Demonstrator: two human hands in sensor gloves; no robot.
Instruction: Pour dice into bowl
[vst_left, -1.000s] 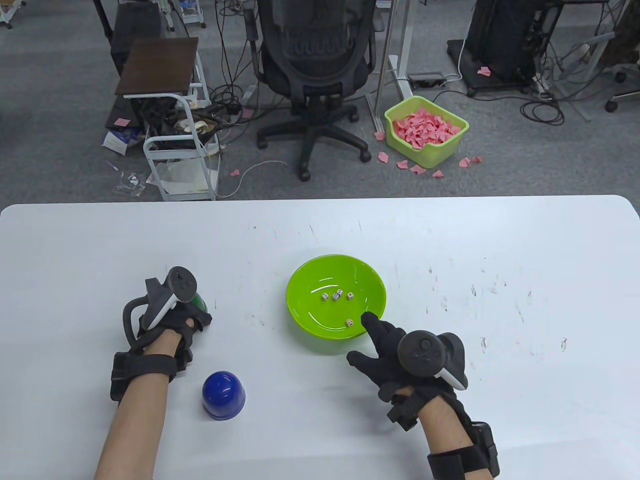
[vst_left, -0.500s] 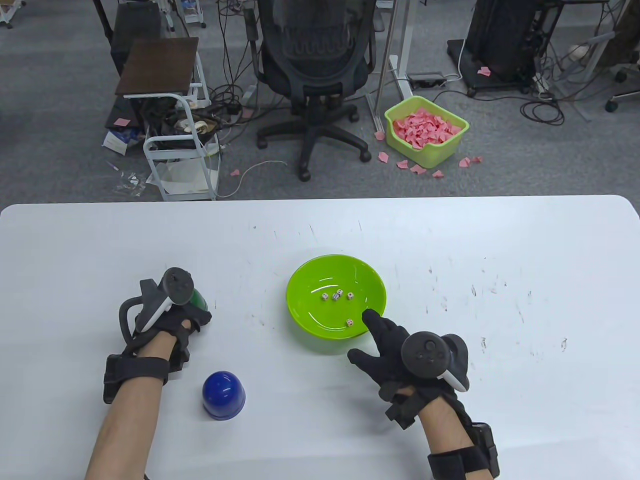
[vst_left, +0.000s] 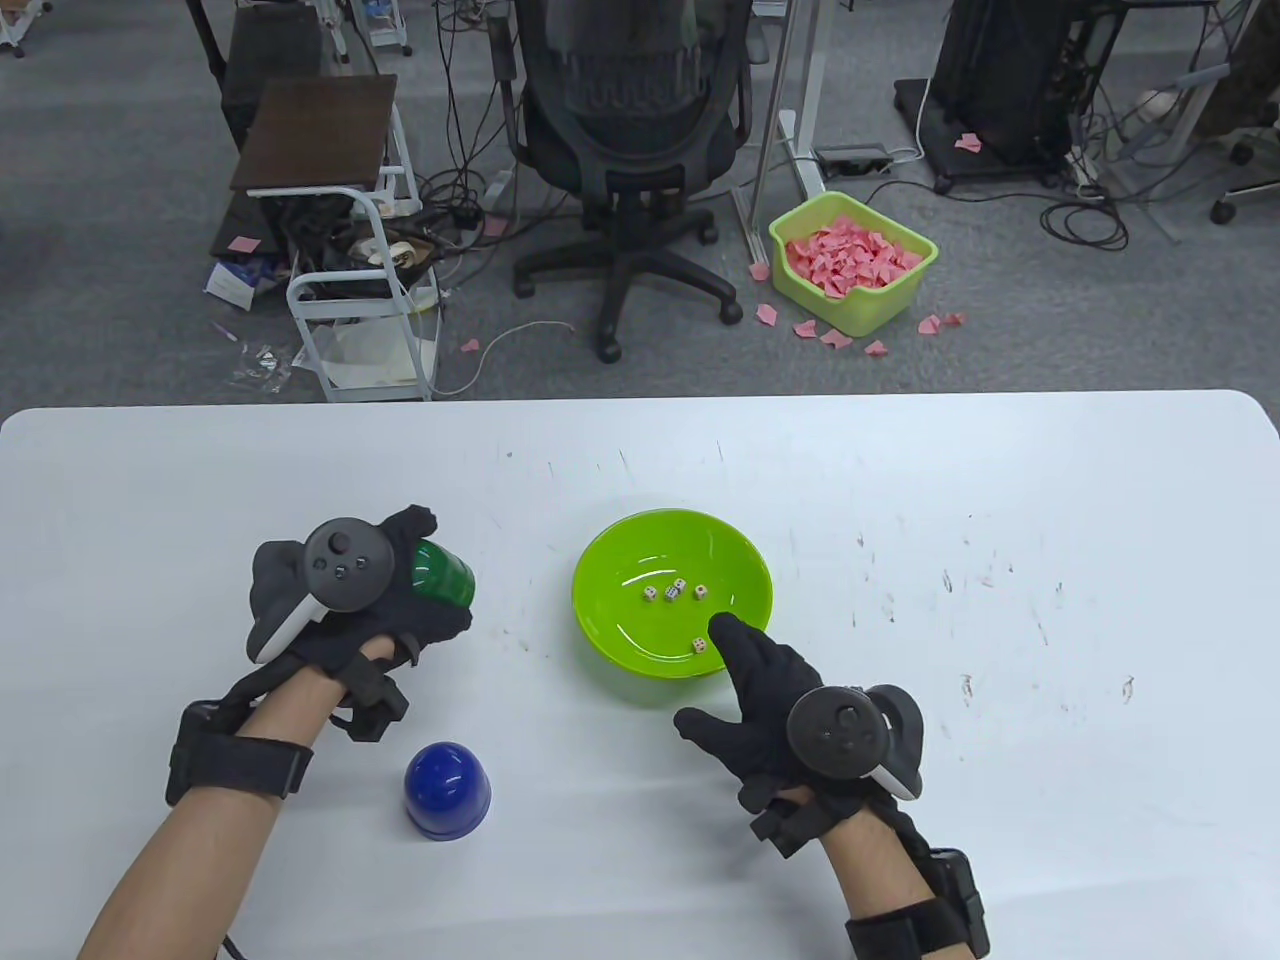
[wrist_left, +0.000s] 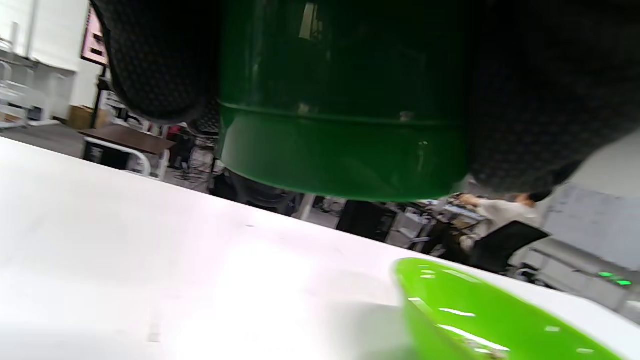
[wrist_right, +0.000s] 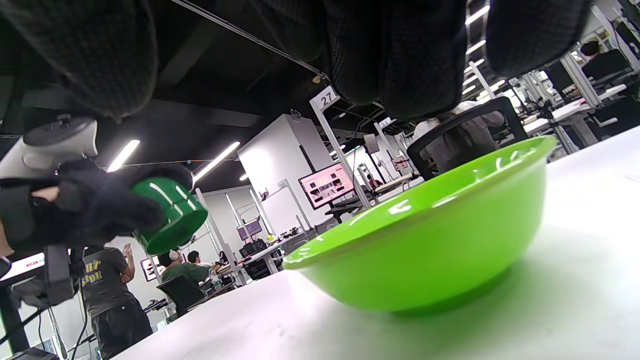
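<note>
A lime green bowl (vst_left: 600, 620) sits mid-table with several white dice (vst_left: 672, 592) inside; it also shows in the right wrist view (wrist_right: 430, 240) and the left wrist view (wrist_left: 480, 320). My left hand (vst_left: 385, 600) grips a dark green cup (vst_left: 442, 577), lifted off the table and tilted with its mouth toward the bowl; the cup also shows in the left wrist view (wrist_left: 340, 110) and the right wrist view (wrist_right: 172, 215). My right hand (vst_left: 745, 690) rests on the bowl's near rim, fingers spread. A blue cup (vst_left: 447, 790) stands upside down near the front.
The white table's far edge (vst_left: 640, 400) borders an office floor with a black chair (vst_left: 630, 150), a white cart (vst_left: 350, 300) and a yellow-green bin of pink paper (vst_left: 850, 260). Table space lies to the right of the bowl.
My left hand has lifted the green cup off the table, moved it right toward the bowl and tilted it. My right hand shifted slightly left along the bowl's rim.
</note>
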